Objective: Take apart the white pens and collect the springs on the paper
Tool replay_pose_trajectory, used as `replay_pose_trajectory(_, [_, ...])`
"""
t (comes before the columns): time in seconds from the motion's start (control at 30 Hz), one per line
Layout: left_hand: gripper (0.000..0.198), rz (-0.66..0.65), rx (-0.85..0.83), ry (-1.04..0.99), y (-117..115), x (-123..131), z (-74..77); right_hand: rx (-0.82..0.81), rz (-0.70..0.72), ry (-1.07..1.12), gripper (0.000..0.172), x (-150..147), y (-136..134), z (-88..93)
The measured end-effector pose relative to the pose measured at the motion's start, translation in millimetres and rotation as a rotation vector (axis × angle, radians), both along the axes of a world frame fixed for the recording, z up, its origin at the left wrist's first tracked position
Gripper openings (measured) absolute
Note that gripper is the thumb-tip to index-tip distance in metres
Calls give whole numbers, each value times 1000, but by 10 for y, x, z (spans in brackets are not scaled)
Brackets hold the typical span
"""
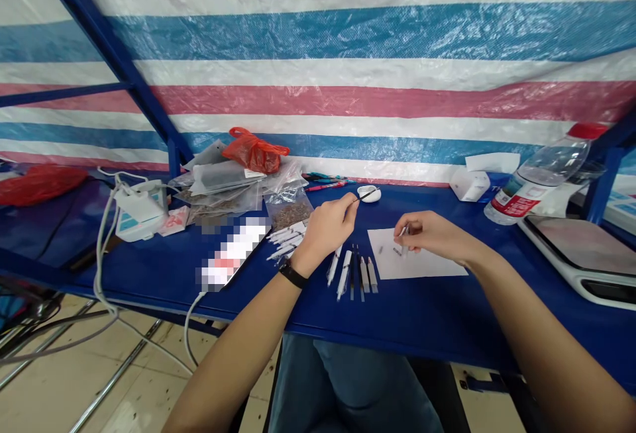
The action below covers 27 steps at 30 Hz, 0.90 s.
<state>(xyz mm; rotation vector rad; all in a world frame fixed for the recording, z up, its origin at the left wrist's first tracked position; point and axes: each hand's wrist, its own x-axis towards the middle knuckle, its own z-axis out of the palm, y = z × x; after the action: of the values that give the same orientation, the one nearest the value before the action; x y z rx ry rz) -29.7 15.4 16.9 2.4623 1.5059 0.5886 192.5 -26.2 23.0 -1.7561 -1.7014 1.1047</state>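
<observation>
Several white tubes [348,273] btwn L hand [325,234], R hand [427,238]; bottle [539,178] rt.

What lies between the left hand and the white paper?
Head view: a row of slim white tubes and dark rods.

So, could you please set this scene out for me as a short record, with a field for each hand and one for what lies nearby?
left hand: holds a thin dark stick, its tip at a small white dish
right hand: pinches a small white tube above a white paper sheet
surface: blue table
nearby: row of slim white tubes; clear bag of brown flakes
</observation>
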Motion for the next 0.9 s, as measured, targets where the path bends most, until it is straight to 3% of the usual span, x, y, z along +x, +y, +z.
replay_pose_trajectory(0.3, [25, -18, -2, -16, 7, 9, -28, -74, 9, -36, 12, -123, -3, -16])
replay_pose_trajectory(0.47, [25, -43, -3, -49, 21, 4, -37, -4, -39, 23, 19, -43, 15, -48])
replay_pose_trajectory(0.67, [23, -70, -42, -130, 36, -9, -64, 174, -186, 281, 45, -76, 42, -64])
replay_pose_trajectory(0.9, [23, -327, -195, -345, -13, 35, -113, 207, -329, 685, 61, -291, 32, -100])
